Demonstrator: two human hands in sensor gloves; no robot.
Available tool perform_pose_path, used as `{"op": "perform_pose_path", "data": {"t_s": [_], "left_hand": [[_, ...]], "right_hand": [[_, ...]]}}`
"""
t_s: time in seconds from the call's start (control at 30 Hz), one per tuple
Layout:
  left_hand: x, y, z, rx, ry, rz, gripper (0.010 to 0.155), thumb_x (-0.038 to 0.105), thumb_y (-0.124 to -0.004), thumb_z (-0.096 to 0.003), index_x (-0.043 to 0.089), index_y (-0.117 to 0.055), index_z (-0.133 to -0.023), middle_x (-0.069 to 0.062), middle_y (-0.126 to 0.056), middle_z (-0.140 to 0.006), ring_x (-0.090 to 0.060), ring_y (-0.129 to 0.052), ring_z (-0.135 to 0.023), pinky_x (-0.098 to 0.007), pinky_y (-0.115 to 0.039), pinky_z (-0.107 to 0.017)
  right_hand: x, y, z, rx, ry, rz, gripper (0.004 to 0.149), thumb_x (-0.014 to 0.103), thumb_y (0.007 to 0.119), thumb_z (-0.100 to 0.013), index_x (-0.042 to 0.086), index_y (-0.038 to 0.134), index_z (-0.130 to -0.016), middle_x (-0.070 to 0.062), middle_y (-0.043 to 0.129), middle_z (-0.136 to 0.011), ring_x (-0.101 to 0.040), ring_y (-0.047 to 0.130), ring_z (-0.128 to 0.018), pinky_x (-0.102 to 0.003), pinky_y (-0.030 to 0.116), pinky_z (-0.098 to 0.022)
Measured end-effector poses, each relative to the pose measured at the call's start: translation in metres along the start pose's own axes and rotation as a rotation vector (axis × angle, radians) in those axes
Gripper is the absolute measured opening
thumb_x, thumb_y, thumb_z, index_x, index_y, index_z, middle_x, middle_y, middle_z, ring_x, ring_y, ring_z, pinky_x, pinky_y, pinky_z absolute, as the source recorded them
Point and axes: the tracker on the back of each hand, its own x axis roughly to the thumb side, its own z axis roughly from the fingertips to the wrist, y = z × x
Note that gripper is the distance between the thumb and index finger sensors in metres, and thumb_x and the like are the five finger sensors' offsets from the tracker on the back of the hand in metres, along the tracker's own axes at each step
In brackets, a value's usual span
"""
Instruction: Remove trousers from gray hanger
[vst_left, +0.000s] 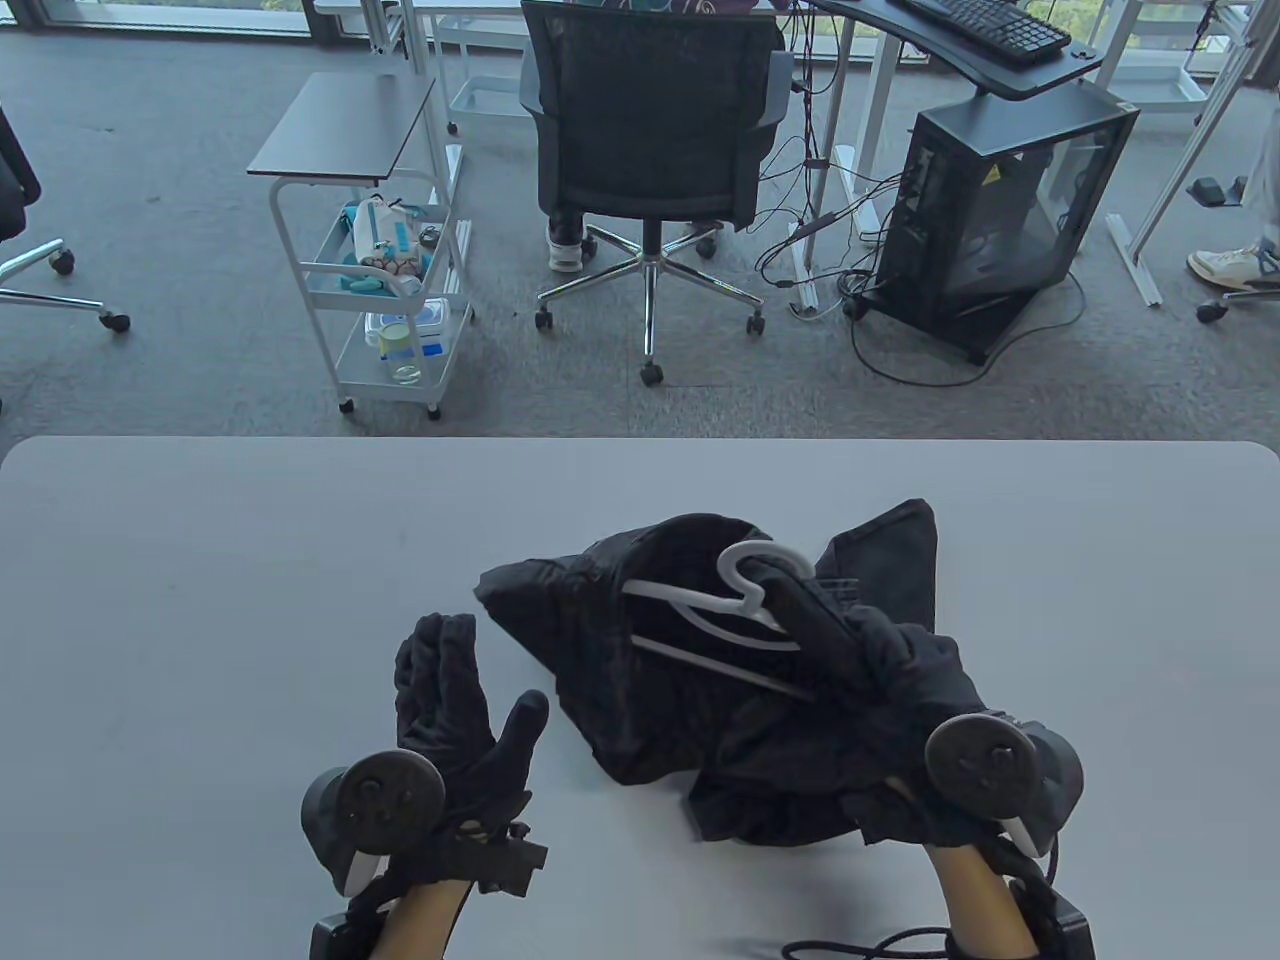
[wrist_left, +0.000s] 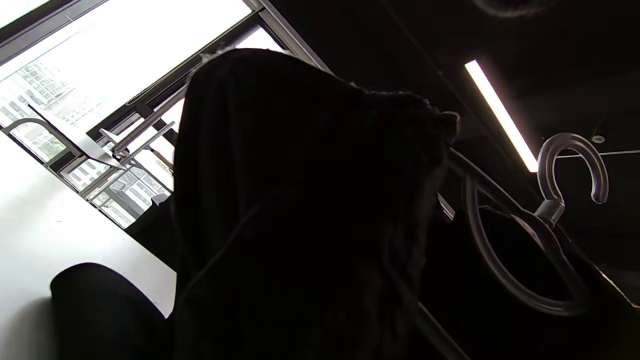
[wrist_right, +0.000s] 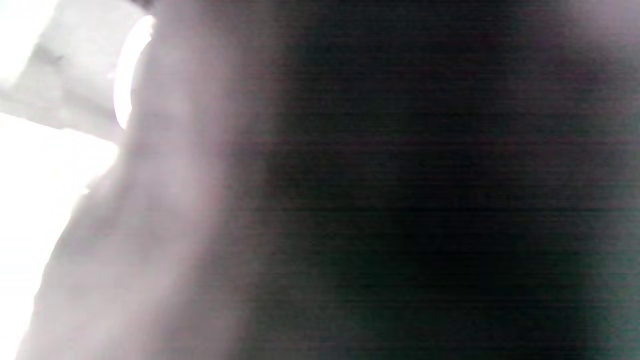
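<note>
Black trousers lie bunched in the middle of the grey table. A pale gray hanger sits on top of them, its hook toward the far side. My right hand grips the hanger just below the hook, with trouser cloth draped over the wrist. My left hand is open, fingers spread, just left of the trousers and apart from them. In the left wrist view the trousers are a dark mass and the hanger's hook shows at the right. The right wrist view is covered by dark cloth.
Beyond the table's far edge stand a white trolley, an office chair and a computer tower with cables on the floor. Bare table surface lies to the left and right of the trousers.
</note>
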Motion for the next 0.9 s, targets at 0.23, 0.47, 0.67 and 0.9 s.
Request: {"op": "perform_pose_path", "data": {"t_s": [0.23, 0.47, 0.67, 0.9], "left_hand": [[-0.015, -0.02, -0.001, -0.09, 0.128, -0.129, 0.097, 0.077, -0.054, -0.0533, 0.011, -0.014, -0.114, -0.041, -0.013, -0.114, -0.081, -0.02, -0.089, -0.089, -0.031, -0.049], [-0.066, -0.008, -0.004, -0.095, 0.315, 0.093, 0.096, 0.08, -0.053, -0.0553, 0.012, -0.022, -0.115, -0.046, -0.023, -0.112, -0.083, -0.028, -0.088, -0.087, -0.039, -0.051], [-0.087, -0.011, -0.003, -0.107, 0.473, 0.292, 0.094, 0.069, -0.067, -0.0541, -0.004, -0.042, -0.108, -0.05, -0.052, -0.098, -0.062, -0.081, -0.065, -0.066, -0.075, -0.039], [-0.081, -0.006, -0.007, -0.043, 0.436, 0.303, 0.061, 0.043, -0.074, -0.0496, -0.001, -0.075, -0.092, -0.032, -0.09, -0.083, -0.042, -0.107, -0.043, -0.052, -0.096, -0.024]], "right_hand": [[0.026, 0.036, 0.02, 0.046, -0.209, -0.019, 0.056, 0.033, 0.083, -0.039, 0.021, 0.072, -0.092, 0.002, 0.086, -0.07, -0.03, 0.087, -0.063, -0.051, 0.077, -0.049], [0.018, 0.031, 0.026, -0.007, -0.201, -0.128, 0.055, 0.031, 0.085, -0.037, 0.02, 0.073, -0.09, 0.001, 0.087, -0.069, -0.031, 0.086, -0.063, -0.052, 0.075, -0.05], [0.016, 0.035, 0.026, -0.002, -0.2, -0.107, 0.055, 0.029, 0.086, -0.037, 0.018, 0.074, -0.09, 0.0, 0.087, -0.069, -0.032, 0.085, -0.064, -0.054, 0.071, -0.052], [0.001, 0.046, 0.027, 0.131, -0.109, 0.005, 0.061, 0.034, 0.084, -0.042, 0.018, 0.067, -0.097, -0.001, 0.082, -0.08, -0.033, 0.085, -0.072, -0.063, 0.066, -0.055]]}}
